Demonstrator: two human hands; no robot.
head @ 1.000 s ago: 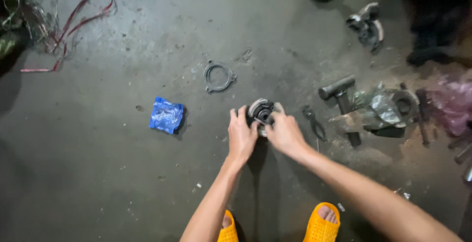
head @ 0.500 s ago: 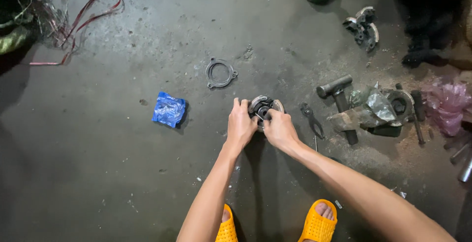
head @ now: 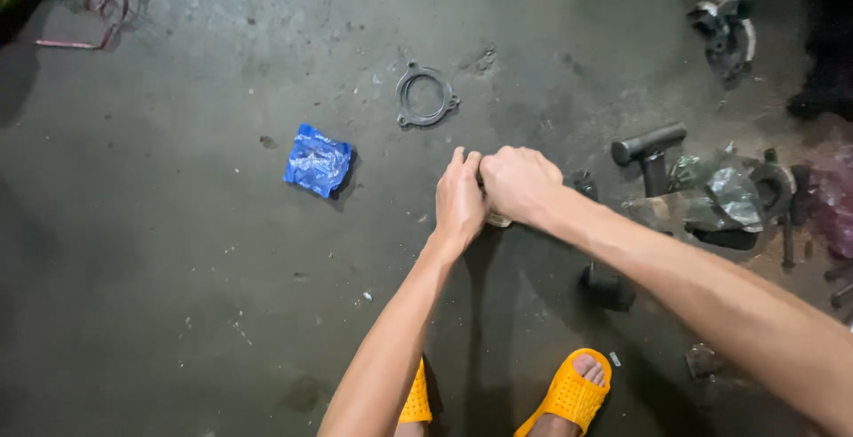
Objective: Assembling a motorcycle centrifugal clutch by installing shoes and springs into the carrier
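Head view — hands: the left hand (head: 460,202) and right hand (head: 518,181) meet over one small round metal part (head: 498,219) on the floor (head: 178,295).
Left fingers: stretched forward and laid close against the part's left side; whether they truly clamp it is hidden.
Right fingers: curled down over the top of the part, knuckles up — closed on it, as far as can be seen.
Part: almost wholly covered; only a pale sliver of its rim shows under the right palm, resting on the floor just ahead of the yellow sandals (head: 569,393).
Around: a flat metal ring (head: 426,94) lies apart beyond the hands, a blue packet (head: 317,160) to their left, a hammer (head: 650,148) and a heap of dark metal pieces (head: 729,197) to the right.
Progress: the work looks mid-way — both hands are on the part, and the ring lies loose, untouched. What is finished under the hands cannot be told.
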